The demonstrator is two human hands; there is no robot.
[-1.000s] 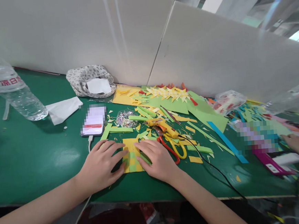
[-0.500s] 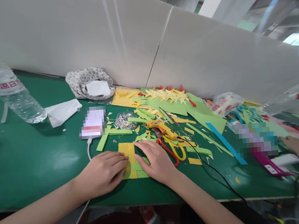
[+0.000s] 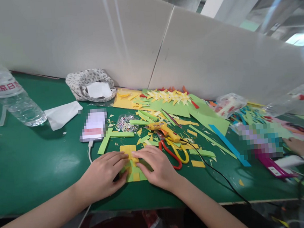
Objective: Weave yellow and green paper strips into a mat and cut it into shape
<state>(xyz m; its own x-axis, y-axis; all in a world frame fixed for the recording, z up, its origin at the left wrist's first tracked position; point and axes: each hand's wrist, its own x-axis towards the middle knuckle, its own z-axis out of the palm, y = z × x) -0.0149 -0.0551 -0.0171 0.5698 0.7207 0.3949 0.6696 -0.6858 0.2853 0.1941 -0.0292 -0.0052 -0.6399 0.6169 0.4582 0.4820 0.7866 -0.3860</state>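
Yellow and green paper strips (image 3: 128,150), laid across each other in a small woven piece, lie flat on the table between my two hands. My left hand (image 3: 105,170) is closed at the left side of the piece, its fingertips and thumb on the strips. From the right, my right hand (image 3: 156,168) pinches a yellow paper strip (image 3: 135,160) near the middle of the piece. Its fingers cover part of the weave. Right of my right hand lie scissors with red and yellow handles (image 3: 176,157) and a yellow glue gun (image 3: 166,131).
A phone (image 3: 93,125) on a white cable, a bag of small beads (image 3: 127,123) and paper scraps lie beyond my hands. At left stands a tilted water bottle (image 3: 22,103). Another person's hand (image 3: 300,148) is at far right, near a purple power strip (image 3: 272,167).
My right fingers have moved slightly left and closed on the yellow strip, which now looks folded or lifted. My left thumb has dropped a little away from its fingers.
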